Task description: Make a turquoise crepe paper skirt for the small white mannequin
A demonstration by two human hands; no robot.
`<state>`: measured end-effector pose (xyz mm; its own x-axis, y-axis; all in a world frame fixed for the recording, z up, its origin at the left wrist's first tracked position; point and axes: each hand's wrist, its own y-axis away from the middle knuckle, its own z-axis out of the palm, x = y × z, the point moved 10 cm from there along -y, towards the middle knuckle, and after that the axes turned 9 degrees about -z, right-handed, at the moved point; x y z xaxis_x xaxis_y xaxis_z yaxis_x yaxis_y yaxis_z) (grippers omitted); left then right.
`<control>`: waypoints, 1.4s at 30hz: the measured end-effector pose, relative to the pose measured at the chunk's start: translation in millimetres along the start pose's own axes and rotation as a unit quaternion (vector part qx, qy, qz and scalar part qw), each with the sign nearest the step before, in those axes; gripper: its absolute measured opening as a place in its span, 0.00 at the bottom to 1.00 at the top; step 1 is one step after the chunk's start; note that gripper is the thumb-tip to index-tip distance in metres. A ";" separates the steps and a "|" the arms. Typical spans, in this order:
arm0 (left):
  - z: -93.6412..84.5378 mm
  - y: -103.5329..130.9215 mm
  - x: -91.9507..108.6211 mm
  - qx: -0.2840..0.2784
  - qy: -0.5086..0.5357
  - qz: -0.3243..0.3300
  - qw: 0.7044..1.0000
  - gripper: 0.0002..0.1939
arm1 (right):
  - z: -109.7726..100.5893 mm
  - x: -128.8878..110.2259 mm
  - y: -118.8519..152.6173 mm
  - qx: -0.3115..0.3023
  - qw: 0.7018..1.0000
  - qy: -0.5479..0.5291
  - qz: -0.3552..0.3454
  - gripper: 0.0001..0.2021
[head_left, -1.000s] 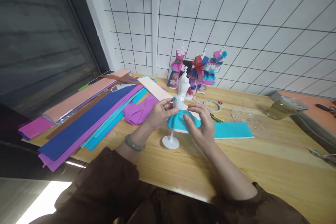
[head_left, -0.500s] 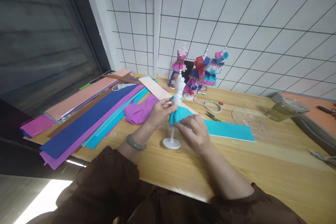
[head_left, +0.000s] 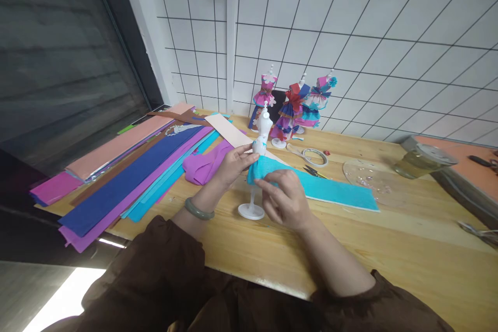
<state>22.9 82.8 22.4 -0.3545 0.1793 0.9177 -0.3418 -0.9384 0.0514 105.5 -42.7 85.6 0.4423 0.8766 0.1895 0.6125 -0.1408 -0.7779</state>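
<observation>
A small white mannequin (head_left: 265,125) stands upright on its round base (head_left: 251,211) in front of me. Turquoise crepe paper (head_left: 257,170) wraps its lower body like a skirt, and small blue bits show on its torso. My left hand (head_left: 236,166) is closed at the waist from the left, fingertips pressing the paper's upper edge against the figure. On the right, my right hand (head_left: 286,194) pinches the lower part of the skirt, its other fingers curled. Behind that hand lies a strip of turquoise crepe paper (head_left: 342,191); where it meets the skirt is hidden.
Folded crepe paper strips (head_left: 132,181) cover the table's left side, with a purple piece (head_left: 206,166) nearer. Several dressed mannequins (head_left: 295,106) stand at the back. Right of centre lie a tape roll (head_left: 315,157), scissors (head_left: 313,171), a clear dish (head_left: 369,181) and a lidded cup (head_left: 420,161).
The mannequin and its base have shifted slightly left, with both hands following. The skirt's lower edge hangs straighter, and my right fingers have moved a little left along it.
</observation>
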 end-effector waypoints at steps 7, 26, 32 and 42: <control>12.9 3.0 -1.4 -0.085 -0.029 0.011 0.996 0.33 | -17.3 52.4 18.7 0.102 0.968 -0.073 0.217 0.12; 7.5 1.7 0.1 -0.078 -0.044 0.012 0.996 0.32 | -2.4 73.3 37.9 0.127 0.915 -0.191 0.333 0.10; -10.2 -3.8 7.5 0.012 -0.023 0.042 0.999 0.30 | -12.9 24.4 5.8 0.070 0.991 -0.051 0.098 0.15; -4.8 -2.3 0.0 0.028 -0.047 0.024 0.998 0.29 | 8.7 -5.8 4.5 -0.018 0.997 0.065 -0.027 0.12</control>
<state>19.5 86.3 20.4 -0.2854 0.1078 0.9523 -0.2754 -0.9610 0.0262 100.0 -44.4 75.7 0.4875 0.8169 0.3082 0.6593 -0.1130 -0.7433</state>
